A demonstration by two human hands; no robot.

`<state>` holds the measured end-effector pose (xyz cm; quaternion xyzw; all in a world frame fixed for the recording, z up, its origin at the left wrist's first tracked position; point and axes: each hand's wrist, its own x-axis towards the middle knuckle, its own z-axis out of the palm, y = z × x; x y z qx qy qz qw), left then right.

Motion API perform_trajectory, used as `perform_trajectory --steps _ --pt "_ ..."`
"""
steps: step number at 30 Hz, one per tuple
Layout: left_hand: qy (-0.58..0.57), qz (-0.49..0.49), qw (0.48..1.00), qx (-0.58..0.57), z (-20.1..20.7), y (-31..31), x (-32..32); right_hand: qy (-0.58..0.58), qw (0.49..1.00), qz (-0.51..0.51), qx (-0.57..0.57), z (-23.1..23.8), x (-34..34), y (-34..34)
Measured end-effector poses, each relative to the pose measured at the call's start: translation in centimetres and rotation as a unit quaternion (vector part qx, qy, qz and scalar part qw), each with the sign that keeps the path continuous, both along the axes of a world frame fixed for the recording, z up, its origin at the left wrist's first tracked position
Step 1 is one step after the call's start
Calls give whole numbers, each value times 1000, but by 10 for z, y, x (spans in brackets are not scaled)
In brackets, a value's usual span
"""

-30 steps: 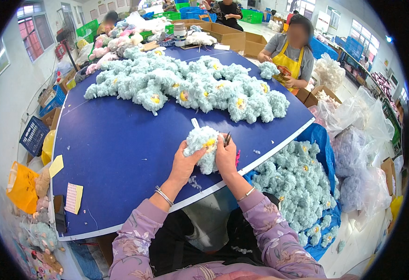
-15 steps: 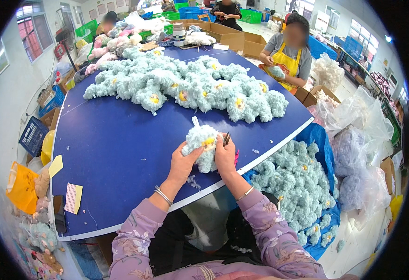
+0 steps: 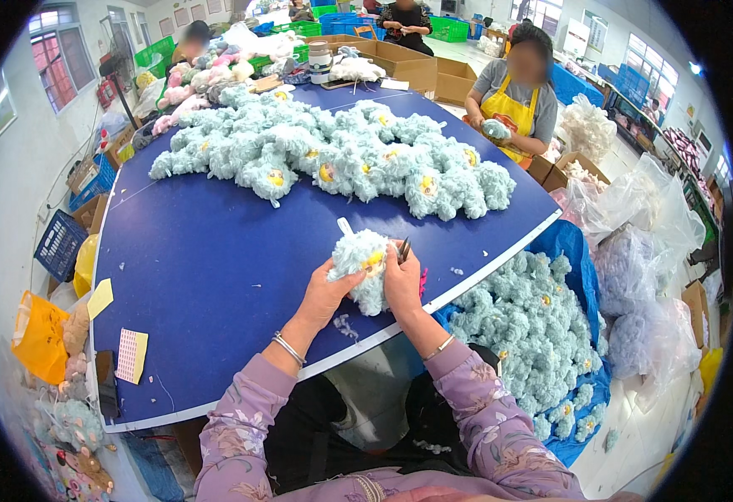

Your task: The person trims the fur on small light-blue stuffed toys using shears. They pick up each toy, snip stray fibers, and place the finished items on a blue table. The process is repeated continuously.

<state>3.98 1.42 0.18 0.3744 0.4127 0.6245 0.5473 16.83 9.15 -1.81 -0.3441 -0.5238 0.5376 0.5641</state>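
Observation:
Both my hands hold a fluffy pale-blue plush toy (image 3: 354, 251) over the near edge of the blue table (image 3: 216, 309). A small yellow-haired face shows on its front, and a white loop sticks up from its top. My left hand (image 3: 324, 293) grips its left side, thumb across the front. My right hand (image 3: 402, 283) pinches its right side and also keeps a small dark pair of thread snips (image 3: 405, 249) in the palm, points upward. A pink thing (image 3: 423, 283) shows beside the right hand. Farther back lies a big heap of similar plush toys (image 3: 333, 151).
Right of the table, a blue sack (image 3: 580, 276) brims with more pale-blue plush toys. A co-worker in a yellow apron (image 3: 500, 105) handles one at the far right. Yellow paper (image 3: 132, 356) and a dark phone-like object (image 3: 106, 383) lie at the left edge. Cardboard boxes (image 3: 408, 67) stand behind.
The plush toy in my hands has tilted slightly, its loop leaning more to the left and its face turned rightward. My left hand has shifted a little with it.

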Motion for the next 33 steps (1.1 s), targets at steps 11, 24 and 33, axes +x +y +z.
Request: perform_trajectory --steps 11,24,33 --pt "15 16 999 34 -3 0 -1 -14 999 29 0 -2 0 -4" --pt "31 -7 999 20 -2 1 -4 -30 999 9 16 -14 0 4" --pt "44 34 998 10 5 -4 5 -52 998 40 -7 -3 1 -2"
